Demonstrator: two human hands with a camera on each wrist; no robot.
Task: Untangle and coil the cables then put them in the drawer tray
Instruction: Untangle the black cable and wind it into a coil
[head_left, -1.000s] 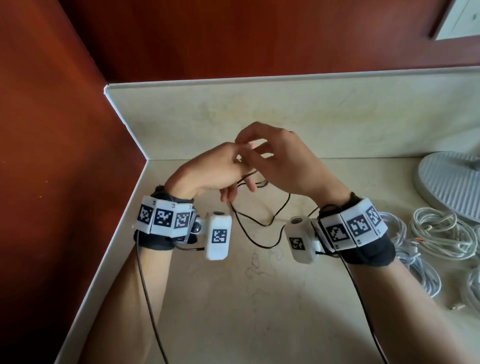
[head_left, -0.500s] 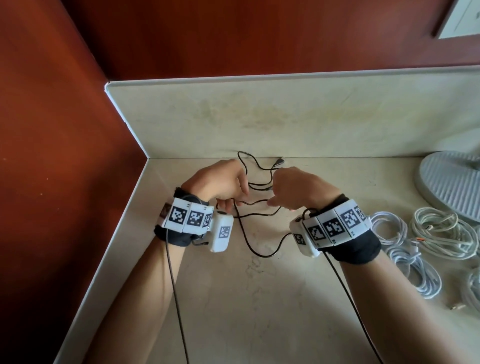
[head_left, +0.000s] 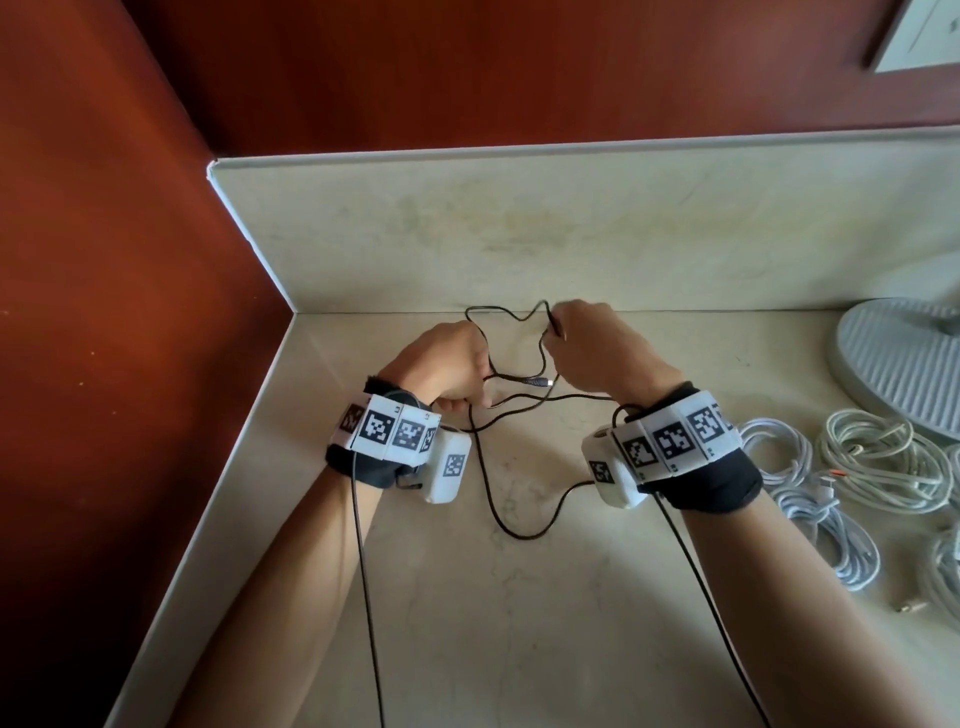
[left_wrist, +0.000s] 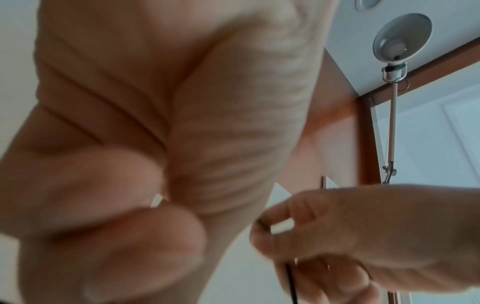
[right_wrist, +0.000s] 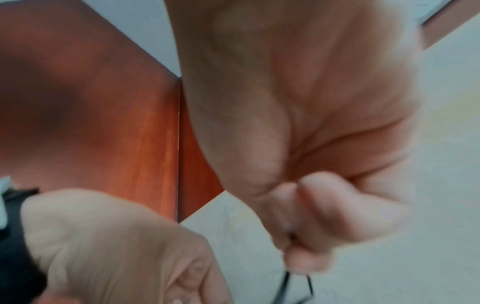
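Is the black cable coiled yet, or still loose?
Still loose. The black cable sprawls in uneven open loops across the countertop, strung between the left hand and right hand, one plug lying free.

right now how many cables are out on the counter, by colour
thin black cable, held by the left hand and right hand: 1
white coiled cable bundles: 3 that can be told apart; they overlap and run off the right edge, so there may be more
total: 4 at least

Cable (head_left: 498, 467) between the hands; coiled cables (head_left: 878, 467) lie to the right
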